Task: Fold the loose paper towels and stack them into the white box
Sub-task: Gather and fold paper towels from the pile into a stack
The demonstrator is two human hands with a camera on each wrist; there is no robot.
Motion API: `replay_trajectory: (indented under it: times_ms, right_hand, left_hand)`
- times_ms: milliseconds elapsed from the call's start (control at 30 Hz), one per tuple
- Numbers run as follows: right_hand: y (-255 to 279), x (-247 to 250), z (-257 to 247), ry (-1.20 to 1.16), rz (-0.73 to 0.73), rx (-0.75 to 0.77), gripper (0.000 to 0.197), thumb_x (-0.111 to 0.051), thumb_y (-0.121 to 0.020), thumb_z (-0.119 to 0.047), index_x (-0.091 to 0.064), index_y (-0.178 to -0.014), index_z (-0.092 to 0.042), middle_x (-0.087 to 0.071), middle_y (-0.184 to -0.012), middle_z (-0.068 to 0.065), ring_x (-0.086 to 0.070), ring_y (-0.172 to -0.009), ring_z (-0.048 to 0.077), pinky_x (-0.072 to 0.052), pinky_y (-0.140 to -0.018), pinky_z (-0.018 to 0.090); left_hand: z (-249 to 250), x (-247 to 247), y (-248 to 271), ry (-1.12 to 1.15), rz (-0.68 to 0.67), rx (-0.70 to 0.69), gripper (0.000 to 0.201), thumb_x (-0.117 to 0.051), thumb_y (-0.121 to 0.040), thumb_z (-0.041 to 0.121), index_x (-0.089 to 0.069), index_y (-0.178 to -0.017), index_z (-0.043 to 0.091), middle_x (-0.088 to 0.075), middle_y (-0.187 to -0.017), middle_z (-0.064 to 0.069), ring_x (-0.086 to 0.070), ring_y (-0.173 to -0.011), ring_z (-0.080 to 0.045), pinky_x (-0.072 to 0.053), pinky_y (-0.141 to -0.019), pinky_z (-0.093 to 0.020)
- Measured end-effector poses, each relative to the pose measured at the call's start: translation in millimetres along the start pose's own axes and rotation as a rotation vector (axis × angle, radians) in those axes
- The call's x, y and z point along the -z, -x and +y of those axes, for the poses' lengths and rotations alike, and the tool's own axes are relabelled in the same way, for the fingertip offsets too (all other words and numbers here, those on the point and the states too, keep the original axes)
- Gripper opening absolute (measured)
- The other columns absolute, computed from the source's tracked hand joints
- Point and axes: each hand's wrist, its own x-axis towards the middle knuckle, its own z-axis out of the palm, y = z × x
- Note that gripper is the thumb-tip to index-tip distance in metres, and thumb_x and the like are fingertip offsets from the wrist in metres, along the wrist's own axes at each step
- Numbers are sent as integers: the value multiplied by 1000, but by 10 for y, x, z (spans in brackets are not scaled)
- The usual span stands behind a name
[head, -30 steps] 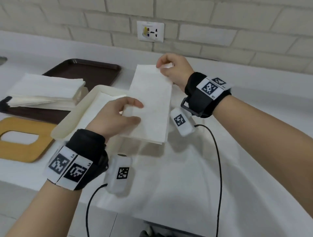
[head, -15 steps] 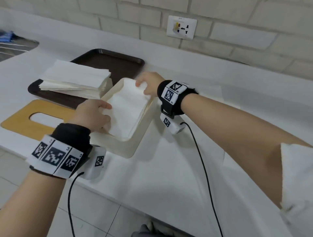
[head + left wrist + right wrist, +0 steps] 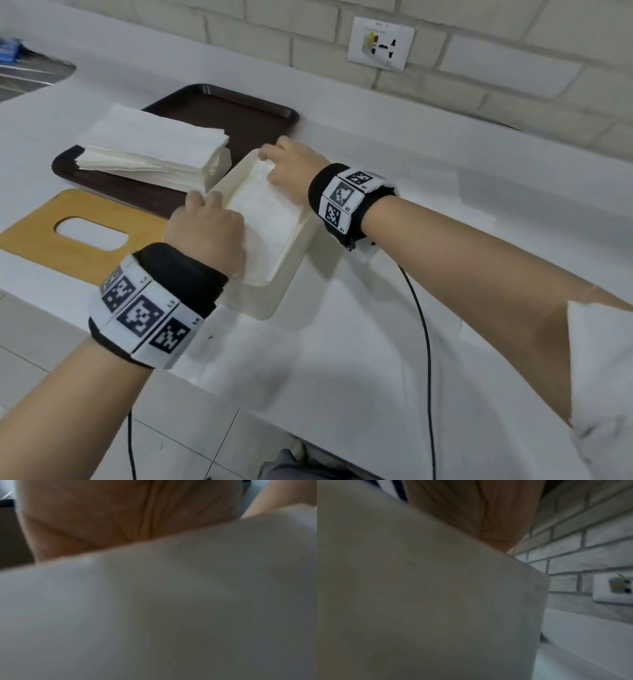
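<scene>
The white box (image 3: 263, 294) sits mid-counter with a folded paper towel (image 3: 270, 222) lying flat inside it. My left hand (image 3: 209, 219) is at the box's near-left corner, fingers bent down over the towel's edge by the left wall, fingertips hidden. My right hand (image 3: 274, 164) is at the far end, fingers curled over the towel's far edge with the thumb on top. The loose paper towels (image 3: 150, 150) are stacked on the tray to the left. Both wrist views are blurred, showing only a palm (image 3: 120, 513) (image 3: 479, 507) above the box wall (image 3: 154, 601) (image 3: 419, 588).
A dark brown tray (image 3: 239, 116) lies behind and left of the box. A wooden lid (image 3: 41, 240) with a slot lies flat at the left, near the counter's front edge. A wall socket (image 3: 380, 42) is at the back, a sink (image 3: 27, 75) far left. Black cables (image 3: 424, 325) hang off the wrists.
The folded towel, held up in the air a second ago, has been lowered into the white box and now lies flat. Both hands moved down with it to the box's ends.
</scene>
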Motion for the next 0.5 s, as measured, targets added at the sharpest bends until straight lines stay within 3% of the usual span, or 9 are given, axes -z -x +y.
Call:
replay_trajectory:
  times_ms: [67, 200, 333, 500]
  right_hand:
    - [18, 27, 15, 74, -26, 136, 38, -46, -88, -4, -54, -125, -12, -33, -142, 4, -37, -125, 28, -39, -97, 34]
    - [5, 24, 30, 20, -302, 113, 57, -49, -92, -16, -30, -144, -28, -29, -150, 3, -33, -135, 23, -31, -109, 34]
    - [-27, -21, 29, -26, -361, 76, 61, -51, -91, -18, -26, -145, -31, -27, -153, 2, -31, -137, 21, -28, -111, 35]
    - [-35, -80, 29, -123, -328, 52, 64, -51, -86, -12, -31, -143, -33, -30, -151, 1, -42, -129, 23, -37, -106, 37]
  left_hand:
    - [18, -7, -9, -33, 68, -76, 41, -45, -92, 41, -45, -132, 36, -32, -141, -3, -23, -132, -27, -30, -103, -35]
    - [88, -43, -56, 110, -208, -86, 54, -37, -88, 60, -29, -139, 45, -36, -142, 1, -46, -121, -24, -34, -103, -36]
    - [114, -153, -128, 49, -236, -83, 60, -44, -84, 60, -27, -140, 45, -38, -138, 0, -47, -122, -24, -35, -104, -39]
    - [143, -183, -150, 76, -221, -42, 58, -52, -81, 55, -34, -135, 46, -39, -134, 1, -49, -119, -23, -38, -103, -41]
